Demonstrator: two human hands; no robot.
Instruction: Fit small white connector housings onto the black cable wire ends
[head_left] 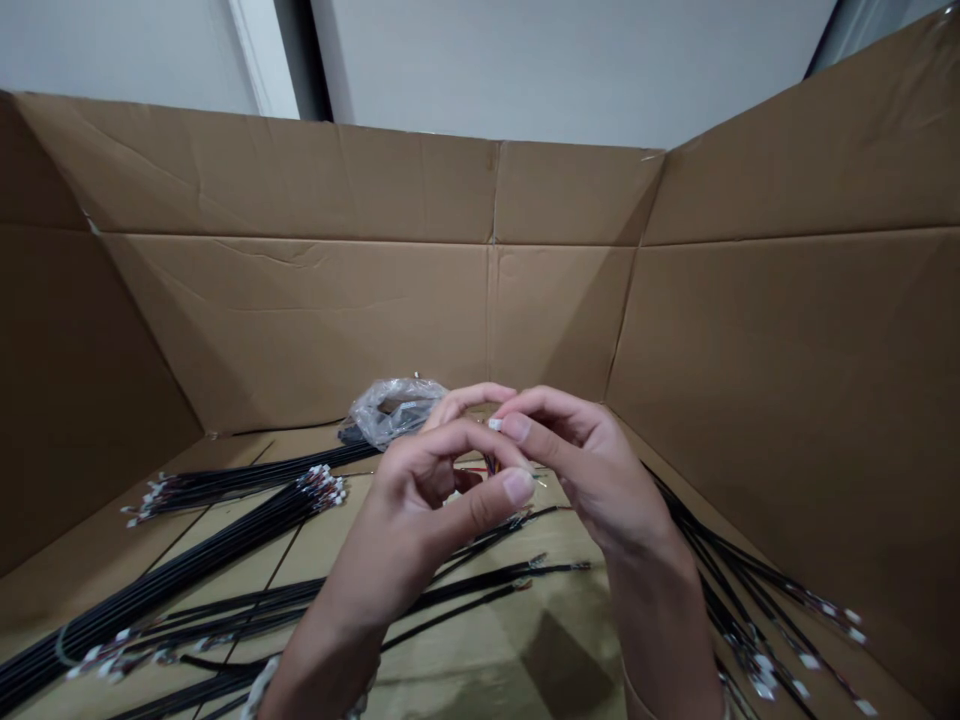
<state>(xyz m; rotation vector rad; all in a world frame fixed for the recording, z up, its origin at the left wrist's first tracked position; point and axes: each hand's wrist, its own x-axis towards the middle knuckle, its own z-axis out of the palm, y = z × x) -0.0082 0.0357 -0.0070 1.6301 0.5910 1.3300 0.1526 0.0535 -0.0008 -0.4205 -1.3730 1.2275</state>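
A small white connector [495,425] is pinched between the thumb and index finger of my right hand [592,460]. Thin coloured wires [491,465] hang just below it, partly behind my left fingers. My left hand [442,490] is closed, its thumb and index finger pressed together around thin wire, with fine ends [543,483] poking out past the thumb tip. Another white piece [451,497] shows inside the curl of the left hand, mostly hidden. Under my hands lie several black cables [450,590] with stripped ends.
Tall cardboard walls [300,320] enclose the cardboard work surface [450,680]. A tied bundle of black cables [187,560] with white connectors lies at left, another bundle [262,478] behind it. A clear plastic bag [386,410] sits at the back; more connector-ended cables [739,570] lie at right.
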